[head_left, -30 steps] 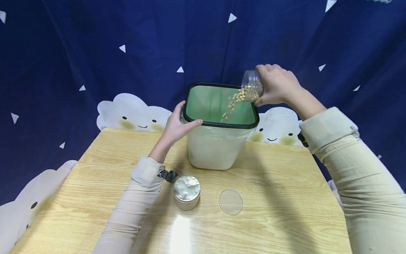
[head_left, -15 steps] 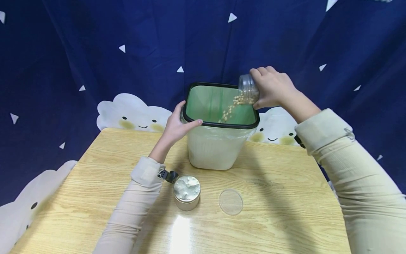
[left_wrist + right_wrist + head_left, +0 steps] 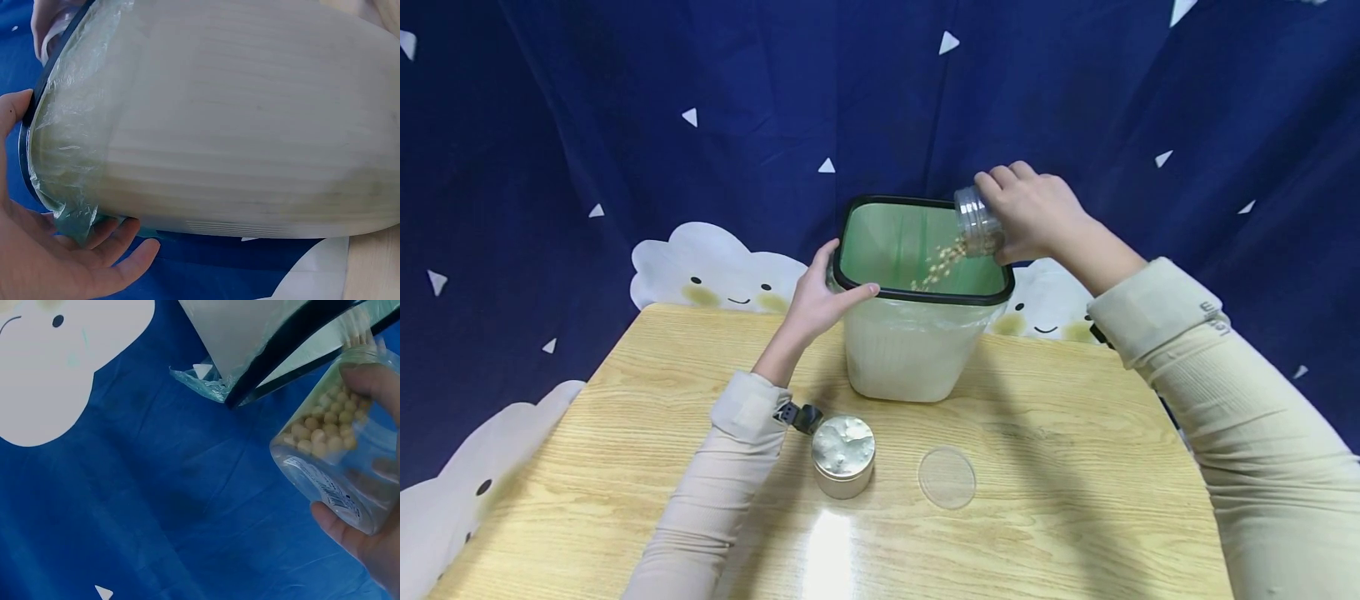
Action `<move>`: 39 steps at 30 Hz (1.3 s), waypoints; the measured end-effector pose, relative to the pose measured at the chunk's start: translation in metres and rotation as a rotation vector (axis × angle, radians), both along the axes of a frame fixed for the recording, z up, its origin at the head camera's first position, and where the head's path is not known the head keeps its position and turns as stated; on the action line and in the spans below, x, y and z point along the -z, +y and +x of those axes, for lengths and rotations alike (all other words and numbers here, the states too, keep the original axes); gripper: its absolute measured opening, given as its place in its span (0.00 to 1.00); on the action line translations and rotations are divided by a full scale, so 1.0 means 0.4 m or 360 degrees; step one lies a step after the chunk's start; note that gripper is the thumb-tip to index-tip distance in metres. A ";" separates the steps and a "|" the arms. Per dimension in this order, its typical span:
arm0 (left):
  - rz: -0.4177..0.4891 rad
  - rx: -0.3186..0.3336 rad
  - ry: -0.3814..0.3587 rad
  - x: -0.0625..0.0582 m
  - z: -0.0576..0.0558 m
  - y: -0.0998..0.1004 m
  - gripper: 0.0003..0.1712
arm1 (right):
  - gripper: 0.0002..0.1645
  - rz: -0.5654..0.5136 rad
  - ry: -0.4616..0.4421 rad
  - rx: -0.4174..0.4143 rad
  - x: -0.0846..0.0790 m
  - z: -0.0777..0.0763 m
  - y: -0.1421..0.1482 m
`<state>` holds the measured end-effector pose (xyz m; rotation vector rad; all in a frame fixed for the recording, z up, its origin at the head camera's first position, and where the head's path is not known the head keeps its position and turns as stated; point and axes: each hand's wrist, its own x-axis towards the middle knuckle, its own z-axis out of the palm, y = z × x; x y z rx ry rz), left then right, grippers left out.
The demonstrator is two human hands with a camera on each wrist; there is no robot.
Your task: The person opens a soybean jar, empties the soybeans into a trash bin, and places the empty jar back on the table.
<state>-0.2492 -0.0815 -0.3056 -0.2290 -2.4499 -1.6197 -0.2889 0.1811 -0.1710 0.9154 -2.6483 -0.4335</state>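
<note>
A pale trash bin (image 3: 906, 354) with a black rim and a green liner bag (image 3: 72, 150) stands on the table. My left hand (image 3: 816, 300) holds its near left corner, thumb over the rim and fingers along the outer side. Above the bin's right side, my right hand (image 3: 1033, 212) grips a clear plastic jar (image 3: 975, 218), tipped with its mouth down to the left. Yellowish beans, like soybeans (image 3: 943, 262), stream from it into the bin. In the right wrist view, more beans (image 3: 325, 428) lie inside the tilted jar. The bin's bottom is hidden.
A round can (image 3: 842, 454) with a silvery foil top stands by my left wrist. To its right a clear round lid (image 3: 947, 477) lies flat on the wooden table (image 3: 1075, 467). A blue curtain (image 3: 737, 100) with white clouds hangs behind.
My right hand has moved left and slightly down with the jar, farther over the bin. Beans keep falling, and fewer show at the jar's mouth. My left hand stays on the rim.
</note>
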 end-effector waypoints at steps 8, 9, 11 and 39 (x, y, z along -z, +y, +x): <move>-0.0001 0.0004 0.0001 0.000 0.001 0.001 0.52 | 0.51 0.0072 0.0087 -0.0057 -0.002 0.007 -0.006; 0.0001 0.0005 0.0002 0.001 0.000 0.001 0.52 | 0.51 0.0081 0.0103 -0.0069 -0.002 0.008 -0.006; 0.0004 0.0005 0.0005 0.002 -0.001 0.001 0.52 | 0.51 0.0108 0.0138 -0.0101 -0.004 0.010 -0.004; 0.0011 0.0015 0.0003 0.001 -0.005 -0.005 0.52 | 0.40 0.0278 0.0435 -0.0408 -0.013 0.018 -0.011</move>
